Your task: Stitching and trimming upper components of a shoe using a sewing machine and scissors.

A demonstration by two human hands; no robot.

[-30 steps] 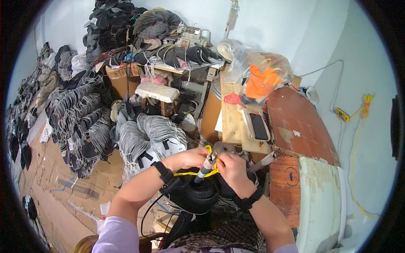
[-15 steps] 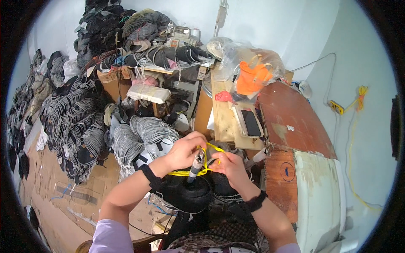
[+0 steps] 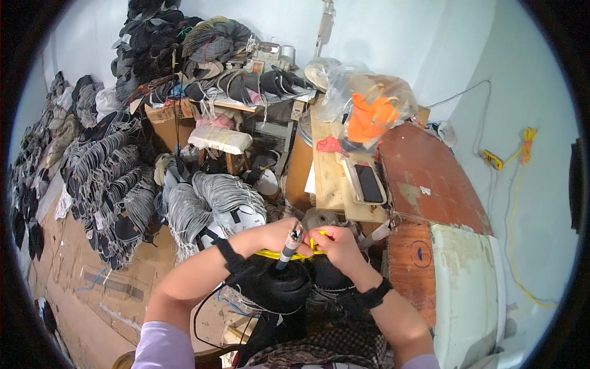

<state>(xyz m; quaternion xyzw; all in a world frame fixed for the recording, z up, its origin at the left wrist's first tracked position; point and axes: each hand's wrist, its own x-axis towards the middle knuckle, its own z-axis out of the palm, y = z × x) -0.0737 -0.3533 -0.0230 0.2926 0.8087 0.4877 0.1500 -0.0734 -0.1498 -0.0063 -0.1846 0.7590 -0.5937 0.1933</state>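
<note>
In front of me a slim post [image 3: 289,247] with pale and dark bands stands up from a rounded, black woven pile [image 3: 273,288] that looks like stacked hats. A yellow cord [image 3: 268,253] runs behind the post, over the far side of the pile. My left hand [image 3: 278,237] is closed at the cord, its fingertips partly hidden behind the post. Just right of the post my right hand [image 3: 339,247] pinches a short yellow bit of the same cord. The two hands nearly meet. Each wrist wears a black band.
Stacks of grey-and-black fringed pieces [image 3: 110,190] fill the left, and a similar bundle [image 3: 227,194] lies beyond my left arm. A phone [image 3: 369,183] rests on a tray on the wooden board [image 3: 326,166]. An orange bag [image 3: 372,117] sits farther back. A reddish panel [image 3: 430,172] is at right.
The wide yellow loop between my hands has been drawn in small. Both hands have come closer together and slightly lower, beside the post.
</note>
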